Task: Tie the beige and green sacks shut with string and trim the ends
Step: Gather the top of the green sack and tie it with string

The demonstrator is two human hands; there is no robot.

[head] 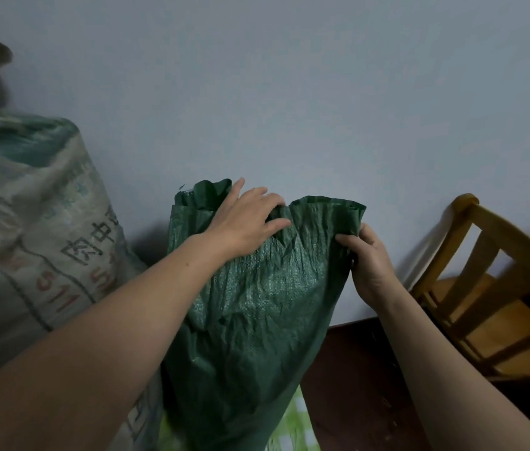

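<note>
The green woven sack [257,320] stands upright against the wall [289,92], between the printed beige sack [45,239] and a wooden chair [491,288], with the left hand [244,222] laid spread-fingered over its untied top hem and the right hand [367,258] pinching the hem's right corner.

Beige sack [45,239] at my left smeared by blur and cropped by the frame, its print mostly unreadable to me, bottom of the green sack [257,304] lost below the frame, right hand [371,262] fingertips buried in its fold, wooden chair [491,288] cropped at right, pale checked patch [292,424] mostly hidden under the sack, I can't tell what it is.
</note>
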